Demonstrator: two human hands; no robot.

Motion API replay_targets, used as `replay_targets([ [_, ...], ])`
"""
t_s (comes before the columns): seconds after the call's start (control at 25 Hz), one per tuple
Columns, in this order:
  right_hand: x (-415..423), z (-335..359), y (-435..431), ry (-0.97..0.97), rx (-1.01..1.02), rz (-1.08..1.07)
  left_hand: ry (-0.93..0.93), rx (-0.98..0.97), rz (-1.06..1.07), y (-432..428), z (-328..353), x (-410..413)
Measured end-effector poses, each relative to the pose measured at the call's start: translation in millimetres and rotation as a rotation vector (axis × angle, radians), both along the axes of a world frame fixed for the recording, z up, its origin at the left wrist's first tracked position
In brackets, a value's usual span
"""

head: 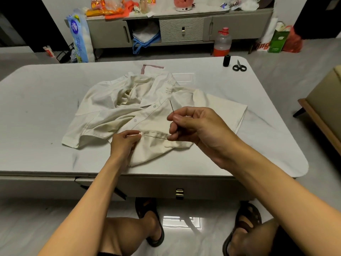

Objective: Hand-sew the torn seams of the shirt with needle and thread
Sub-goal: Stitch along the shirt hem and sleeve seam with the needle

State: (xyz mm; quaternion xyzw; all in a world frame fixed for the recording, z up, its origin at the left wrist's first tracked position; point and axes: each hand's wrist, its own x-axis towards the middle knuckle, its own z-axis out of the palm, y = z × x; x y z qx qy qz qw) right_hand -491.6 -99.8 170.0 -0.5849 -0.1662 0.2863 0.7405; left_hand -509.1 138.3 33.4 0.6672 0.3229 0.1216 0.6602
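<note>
A cream button-up shirt (147, 109) lies crumpled on the white table (46, 108). My right hand (195, 128) is raised just above the shirt and pinches a needle (172, 106) whose tip points up and away. Dark thread (155, 136) runs from that hand along a line of stitches in the seam near the shirt's front edge. My left hand (125, 143) pinches the fabric at the left end of that stitched line, holding it against the table.
A black thread spool (226, 60) and black-handled scissors (239, 66) sit at the table's far right corner. A low cabinet (184, 30) with clutter stands beyond. A wooden-framed seat (323, 108) is at the right. My sandalled feet are under the table.
</note>
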Motion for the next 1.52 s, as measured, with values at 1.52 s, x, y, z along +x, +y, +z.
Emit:
replay_targets([
  [1.52,-15,-12,-3,-0.152,0.224,-0.336,-0.054,-0.08,0.09,10,-8,-4],
])
